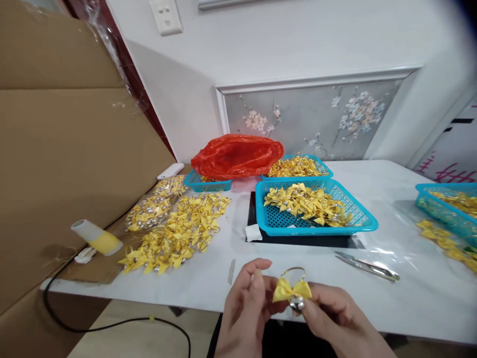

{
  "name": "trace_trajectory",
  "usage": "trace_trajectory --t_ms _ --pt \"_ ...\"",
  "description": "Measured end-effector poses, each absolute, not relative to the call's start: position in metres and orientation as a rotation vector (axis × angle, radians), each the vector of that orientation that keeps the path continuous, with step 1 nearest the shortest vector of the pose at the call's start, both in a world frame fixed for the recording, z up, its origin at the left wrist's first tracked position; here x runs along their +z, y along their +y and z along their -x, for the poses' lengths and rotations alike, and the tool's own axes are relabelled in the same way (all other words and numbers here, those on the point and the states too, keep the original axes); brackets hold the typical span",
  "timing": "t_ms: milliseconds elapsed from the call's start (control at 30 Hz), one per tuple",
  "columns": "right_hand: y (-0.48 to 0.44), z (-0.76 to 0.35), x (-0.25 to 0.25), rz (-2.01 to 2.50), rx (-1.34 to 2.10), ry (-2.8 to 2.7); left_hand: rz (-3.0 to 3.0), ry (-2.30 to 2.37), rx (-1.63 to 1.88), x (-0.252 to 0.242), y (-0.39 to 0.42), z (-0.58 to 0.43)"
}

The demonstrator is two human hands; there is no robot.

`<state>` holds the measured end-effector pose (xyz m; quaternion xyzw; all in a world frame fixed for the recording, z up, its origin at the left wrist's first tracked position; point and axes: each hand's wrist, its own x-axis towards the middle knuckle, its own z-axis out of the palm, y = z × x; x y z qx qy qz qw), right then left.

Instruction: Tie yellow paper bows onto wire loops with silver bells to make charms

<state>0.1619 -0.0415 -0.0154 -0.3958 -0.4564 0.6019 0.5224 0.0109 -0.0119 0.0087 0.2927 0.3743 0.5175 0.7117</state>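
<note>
A yellow ribbon bow (292,291) with a round silver bell (297,302) at its centre and a thin gold loop standing up from it is held over the table's front edge. My right hand (330,315) pinches the bow at its right side, thumb against the bell. Curled fingers of my left hand (249,301) meet the bow's left side from behind, with the left thumb raised off it; their tips are partly hidden. Silver snips (367,266) lie on the table to the right of the bow.
Similar bows fill a blue basket (316,231) ahead and lie in a loose pile (171,238) to the left. More baskets stand behind and at the far right (443,219), near a red plastic bag (238,156). A white-and-yellow tube (97,237) and black cable (112,325) are left.
</note>
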Motion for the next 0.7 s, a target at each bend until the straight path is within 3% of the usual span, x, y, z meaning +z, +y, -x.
trace_trajectory --t_ms 700 --pt "-0.036 -0.158 -0.023 0.976 1.551 -1.053 -0.753 0.841 0.972 0.01 -0.01 0.003"
